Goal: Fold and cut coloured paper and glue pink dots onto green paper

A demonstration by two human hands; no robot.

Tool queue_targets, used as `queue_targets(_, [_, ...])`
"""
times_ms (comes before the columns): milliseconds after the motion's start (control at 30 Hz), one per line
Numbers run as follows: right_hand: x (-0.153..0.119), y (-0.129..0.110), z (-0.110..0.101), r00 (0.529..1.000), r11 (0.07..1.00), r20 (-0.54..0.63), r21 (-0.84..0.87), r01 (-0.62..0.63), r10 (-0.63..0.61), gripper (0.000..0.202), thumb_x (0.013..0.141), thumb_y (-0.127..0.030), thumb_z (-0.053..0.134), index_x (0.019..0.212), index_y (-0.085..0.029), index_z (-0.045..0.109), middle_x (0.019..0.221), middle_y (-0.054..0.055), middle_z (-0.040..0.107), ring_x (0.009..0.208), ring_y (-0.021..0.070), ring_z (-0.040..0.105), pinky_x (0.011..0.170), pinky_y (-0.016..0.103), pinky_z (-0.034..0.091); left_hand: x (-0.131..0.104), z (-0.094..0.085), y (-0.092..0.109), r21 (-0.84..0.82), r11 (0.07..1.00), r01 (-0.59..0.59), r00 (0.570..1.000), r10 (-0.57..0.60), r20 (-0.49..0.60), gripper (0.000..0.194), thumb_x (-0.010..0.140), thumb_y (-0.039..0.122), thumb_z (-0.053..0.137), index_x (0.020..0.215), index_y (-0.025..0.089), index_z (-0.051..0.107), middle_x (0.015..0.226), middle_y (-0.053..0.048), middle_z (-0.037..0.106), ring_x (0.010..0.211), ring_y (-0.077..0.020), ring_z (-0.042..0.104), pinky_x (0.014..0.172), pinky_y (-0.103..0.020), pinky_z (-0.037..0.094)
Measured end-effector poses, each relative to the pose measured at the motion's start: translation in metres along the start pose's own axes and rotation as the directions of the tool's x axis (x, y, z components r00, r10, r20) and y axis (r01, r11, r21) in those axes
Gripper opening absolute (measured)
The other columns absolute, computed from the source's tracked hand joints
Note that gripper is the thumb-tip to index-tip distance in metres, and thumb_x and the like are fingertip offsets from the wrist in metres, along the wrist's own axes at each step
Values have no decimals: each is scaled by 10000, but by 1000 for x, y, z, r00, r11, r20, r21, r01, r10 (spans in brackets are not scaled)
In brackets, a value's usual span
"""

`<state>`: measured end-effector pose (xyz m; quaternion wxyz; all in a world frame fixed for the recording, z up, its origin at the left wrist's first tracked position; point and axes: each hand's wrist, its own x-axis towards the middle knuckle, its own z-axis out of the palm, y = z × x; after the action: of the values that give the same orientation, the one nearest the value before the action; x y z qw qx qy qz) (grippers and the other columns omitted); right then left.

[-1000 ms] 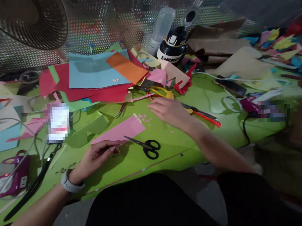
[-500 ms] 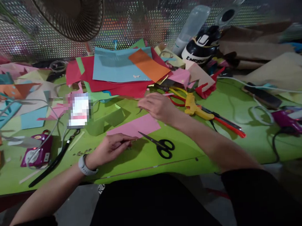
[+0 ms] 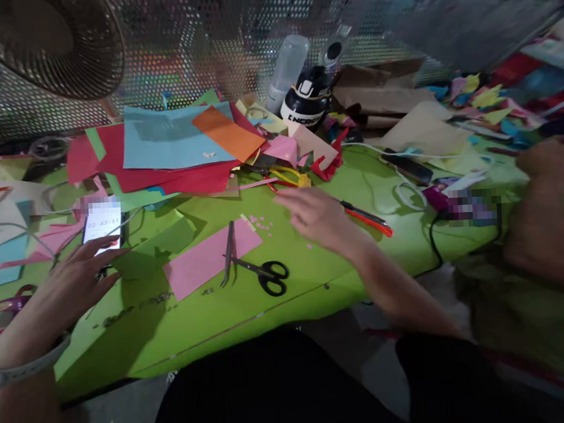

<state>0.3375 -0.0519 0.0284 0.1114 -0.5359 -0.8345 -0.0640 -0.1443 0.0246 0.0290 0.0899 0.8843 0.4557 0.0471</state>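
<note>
My left hand (image 3: 74, 280) reaches over the lower end of a lit phone (image 3: 102, 220), fingers spread, beside a folded green paper (image 3: 157, 242). Whether a fingertip touches the screen is hard to tell. My right hand (image 3: 317, 222) hovers with stretched fingers, holding nothing, and partly covers a yellow glue gun (image 3: 304, 180). Between the hands lies a pink paper strip (image 3: 193, 269) with metal tweezers (image 3: 228, 254) resting across it. Black scissors (image 3: 272, 277) lie at its right, their tip by the tweezers. Tiny pink paper bits (image 3: 261, 225) are scattered beyond the strip.
Stacked coloured sheets (image 3: 166, 138) lie at the back, before a mesh panel and a fan (image 3: 50, 44). A black bottle (image 3: 307, 98) stands behind. A red-and-black cutter (image 3: 369, 219) and a purple device (image 3: 442, 195) are at right, near another person's arm (image 3: 546, 212).
My left hand has moved from the pink strip to the phone. The tweezers now lie on the strip; my right hand is outstretched. The view has swung right.
</note>
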Motion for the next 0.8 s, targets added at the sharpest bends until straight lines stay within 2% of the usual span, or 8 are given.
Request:
queue_targets(67, [-13,34,-1,959,952,62,-152,-266,278,500,869,-127,532,1368,-135,565,1334,170,637,1205,331,602,993,516,502,3,4,2,72,997,-11,1000,10,15,379,967,319,393,1091,176,722,1380,-144,599,1185,-335,619,1050,-507,458])
queue_targets(133, [-23,57,5,888,886,155,-251,-389,434,528,817,-170,590,1340,-95,565,1301,204,637,1151,362,614,936,494,516,8,0,9,68,998,-7,1000,8,-6,380,965,323,387,1022,171,730,1314,-148,625,1087,-311,658,967,-468,503])
queue_targets(300, [-29,70,25,862,879,197,-210,-428,466,349,806,-227,573,1144,-144,609,1187,176,647,1082,327,608,833,404,500,17,-24,33,-188,982,-35,995,17,-94,255,907,372,521,963,196,697,1202,-95,645,979,-217,645,821,-327,537])
queue_targets(400, [-29,66,24,845,862,184,-193,-469,501,313,812,-257,588,1102,-141,599,1119,191,650,1036,332,614,812,403,472,22,-29,43,-359,931,63,995,-86,-46,228,853,350,589,950,160,669,1095,-89,671,808,-158,620,685,-273,521])
queue_targets(467, [-30,64,19,836,850,163,-156,-503,525,307,841,-277,577,1110,-130,591,1107,217,654,991,326,627,798,408,463,26,-26,47,-463,877,125,988,-152,-22,217,813,312,607,951,151,652,888,-49,679,690,-131,588,622,-255,493])
queue_targets(600, [-33,55,3,721,707,-2,203,-678,692,291,747,-246,654,1025,-201,580,1067,174,676,881,264,632,769,384,475,34,-12,51,-683,720,122,992,-115,56,230,810,350,625,930,153,620,780,-34,663,687,-153,619,627,-274,498])
queue_targets(700, [-30,33,-6,629,471,100,576,-668,771,260,703,-360,728,892,-235,601,801,65,652,645,191,571,593,336,464,36,-3,53,-688,721,83,997,-60,57,273,820,377,667,966,154,611,786,-21,628,685,-143,588,618,-265,482])
queue_targets(800, [-19,-4,-8,707,268,289,782,-563,645,367,712,-526,761,866,-215,642,624,4,581,495,147,502,451,295,410,36,5,53,-700,712,42,999,-17,43,283,818,387,692,952,156,598,766,4,571,641,-114,528,586,-246,454])
